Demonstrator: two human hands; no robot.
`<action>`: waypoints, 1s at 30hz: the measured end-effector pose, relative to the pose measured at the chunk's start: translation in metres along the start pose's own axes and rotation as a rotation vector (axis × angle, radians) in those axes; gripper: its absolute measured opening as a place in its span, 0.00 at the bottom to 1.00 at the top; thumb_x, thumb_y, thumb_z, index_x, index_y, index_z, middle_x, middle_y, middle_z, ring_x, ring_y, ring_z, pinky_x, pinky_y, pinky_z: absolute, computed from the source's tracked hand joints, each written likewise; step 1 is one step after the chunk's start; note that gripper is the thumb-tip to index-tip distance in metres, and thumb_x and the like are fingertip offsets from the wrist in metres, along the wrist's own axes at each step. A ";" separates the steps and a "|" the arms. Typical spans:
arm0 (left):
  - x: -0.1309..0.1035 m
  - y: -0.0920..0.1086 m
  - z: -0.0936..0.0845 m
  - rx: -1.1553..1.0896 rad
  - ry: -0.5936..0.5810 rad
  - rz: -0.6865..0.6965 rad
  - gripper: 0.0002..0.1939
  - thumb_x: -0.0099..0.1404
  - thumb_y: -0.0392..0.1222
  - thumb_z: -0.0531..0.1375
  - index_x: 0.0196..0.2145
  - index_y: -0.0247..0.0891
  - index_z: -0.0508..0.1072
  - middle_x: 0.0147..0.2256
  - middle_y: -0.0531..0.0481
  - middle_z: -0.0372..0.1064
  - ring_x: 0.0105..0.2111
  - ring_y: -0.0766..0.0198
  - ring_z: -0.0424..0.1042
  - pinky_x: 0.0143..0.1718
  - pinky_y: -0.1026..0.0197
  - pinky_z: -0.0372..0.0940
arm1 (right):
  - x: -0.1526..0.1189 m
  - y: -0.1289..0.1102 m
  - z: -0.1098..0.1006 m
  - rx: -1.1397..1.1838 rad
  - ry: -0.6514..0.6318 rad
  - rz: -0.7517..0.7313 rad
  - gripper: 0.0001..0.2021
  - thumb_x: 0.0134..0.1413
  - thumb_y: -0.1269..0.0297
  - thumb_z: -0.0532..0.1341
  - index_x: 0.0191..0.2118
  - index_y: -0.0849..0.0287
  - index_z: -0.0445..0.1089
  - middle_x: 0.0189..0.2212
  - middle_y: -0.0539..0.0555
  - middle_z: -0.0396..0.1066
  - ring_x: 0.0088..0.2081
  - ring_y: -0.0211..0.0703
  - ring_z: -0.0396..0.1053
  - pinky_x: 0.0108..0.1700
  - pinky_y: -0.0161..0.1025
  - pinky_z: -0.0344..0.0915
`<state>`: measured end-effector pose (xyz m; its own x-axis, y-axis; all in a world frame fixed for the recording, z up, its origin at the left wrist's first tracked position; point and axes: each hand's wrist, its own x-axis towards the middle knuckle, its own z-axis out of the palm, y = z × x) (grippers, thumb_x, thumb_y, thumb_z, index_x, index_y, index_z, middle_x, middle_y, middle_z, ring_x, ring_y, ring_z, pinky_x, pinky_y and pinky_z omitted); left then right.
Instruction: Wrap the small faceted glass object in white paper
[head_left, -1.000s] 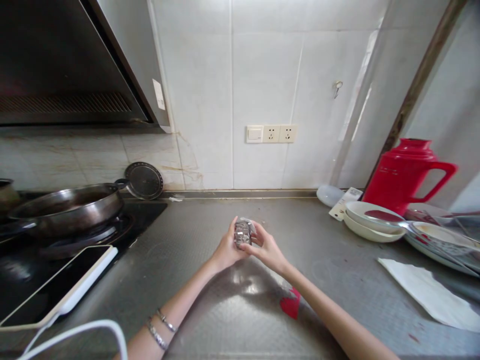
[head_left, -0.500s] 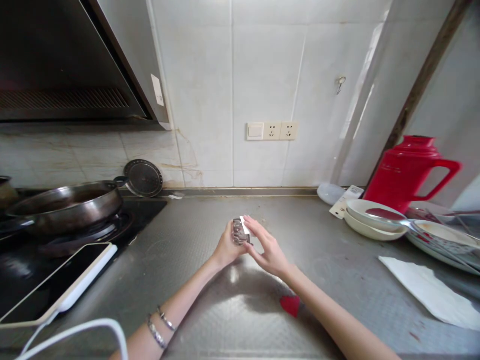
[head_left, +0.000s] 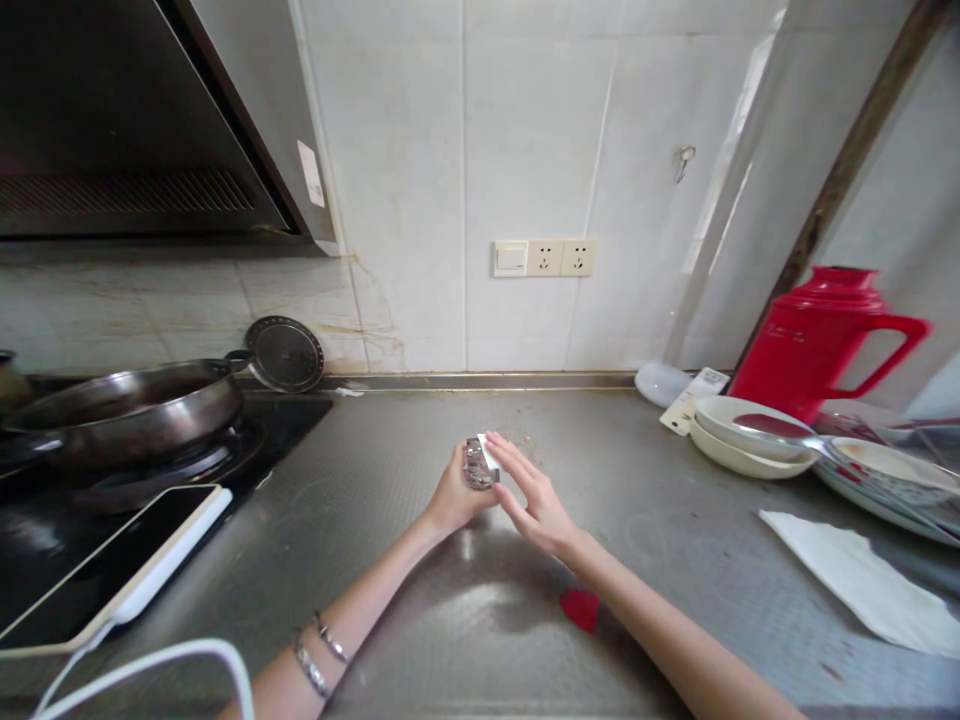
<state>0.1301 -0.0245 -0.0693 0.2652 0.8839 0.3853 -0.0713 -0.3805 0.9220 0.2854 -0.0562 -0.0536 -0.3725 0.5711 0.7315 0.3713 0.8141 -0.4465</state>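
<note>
I'm looking down through the head camera, and the left hand (head_left: 450, 490) is clamping on the small container (head_left: 477, 466), fingers wrapping its far-left side. That container is sitting over the middle of the counter (head_left: 390, 620), between its front and back edges; whether its base is touching the surface, I'm not able to tell. Now the right hand (head_left: 541, 508): its thumb and fingers are standing apart, fingertips reaching the white piece (head_left: 487, 454) on the container's right end. Whether it's gripping there, I can't tell.

Over at the back right corner, the red flask (head_left: 814, 345) is standing behind the stacked bowls (head_left: 750, 458), and the paper (head_left: 855, 580) is lying closer to the right edge. On the left side, the pan (head_left: 142, 415) is resting on the hob (head_left: 289, 430), with the phone (head_left: 112, 575) lying in front.
</note>
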 end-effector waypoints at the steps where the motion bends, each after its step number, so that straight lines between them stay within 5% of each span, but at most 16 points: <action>1: -0.001 -0.001 0.000 0.016 -0.012 0.007 0.38 0.45 0.40 0.70 0.52 0.36 0.59 0.47 0.41 0.69 0.44 0.56 0.71 0.45 0.57 0.65 | 0.000 0.000 0.000 0.003 0.000 -0.004 0.24 0.64 0.61 0.51 0.64 0.52 0.53 0.63 0.56 0.55 0.65 0.50 0.51 0.64 0.55 0.51; 9: -0.007 0.007 0.008 0.049 -0.030 -0.042 0.34 0.46 0.35 0.68 0.49 0.37 0.59 0.40 0.48 0.69 0.37 0.63 0.70 0.38 0.62 0.64 | 0.004 0.010 0.000 0.253 0.121 0.311 0.18 0.64 0.55 0.51 0.55 0.52 0.68 0.55 0.54 0.68 0.57 0.49 0.64 0.59 0.50 0.61; 13: -0.007 0.013 0.009 0.008 -0.025 -0.065 0.32 0.45 0.36 0.69 0.47 0.37 0.60 0.36 0.51 0.68 0.33 0.66 0.68 0.35 0.63 0.63 | 0.008 0.015 -0.001 0.330 0.160 0.349 0.17 0.63 0.55 0.53 0.53 0.52 0.69 0.52 0.54 0.71 0.54 0.48 0.68 0.57 0.48 0.64; 17: -0.006 0.015 0.009 0.014 -0.030 -0.060 0.33 0.44 0.36 0.68 0.47 0.37 0.61 0.37 0.50 0.67 0.32 0.66 0.67 0.34 0.63 0.63 | 0.009 0.017 -0.004 0.242 0.167 0.284 0.17 0.65 0.58 0.51 0.54 0.52 0.69 0.52 0.55 0.71 0.54 0.47 0.68 0.57 0.49 0.65; 25: -0.004 0.008 0.007 0.121 -0.007 -0.004 0.33 0.45 0.32 0.67 0.48 0.37 0.59 0.45 0.44 0.69 0.42 0.57 0.70 0.43 0.57 0.65 | 0.004 0.004 -0.009 -0.089 0.025 -0.120 0.20 0.65 0.70 0.46 0.59 0.52 0.62 0.56 0.56 0.67 0.61 0.45 0.59 0.61 0.52 0.59; 30: -0.006 0.008 0.009 0.193 -0.044 0.084 0.38 0.42 0.28 0.65 0.51 0.37 0.59 0.48 0.43 0.66 0.46 0.55 0.68 0.45 0.57 0.63 | 0.007 0.002 -0.013 -0.120 -0.022 -0.146 0.20 0.64 0.71 0.46 0.57 0.51 0.63 0.53 0.55 0.70 0.58 0.46 0.64 0.61 0.55 0.59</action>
<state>0.1367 -0.0356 -0.0648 0.3083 0.8356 0.4546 0.0893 -0.5013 0.8607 0.2947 -0.0518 -0.0420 -0.4477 0.4506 0.7724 0.4098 0.8711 -0.2706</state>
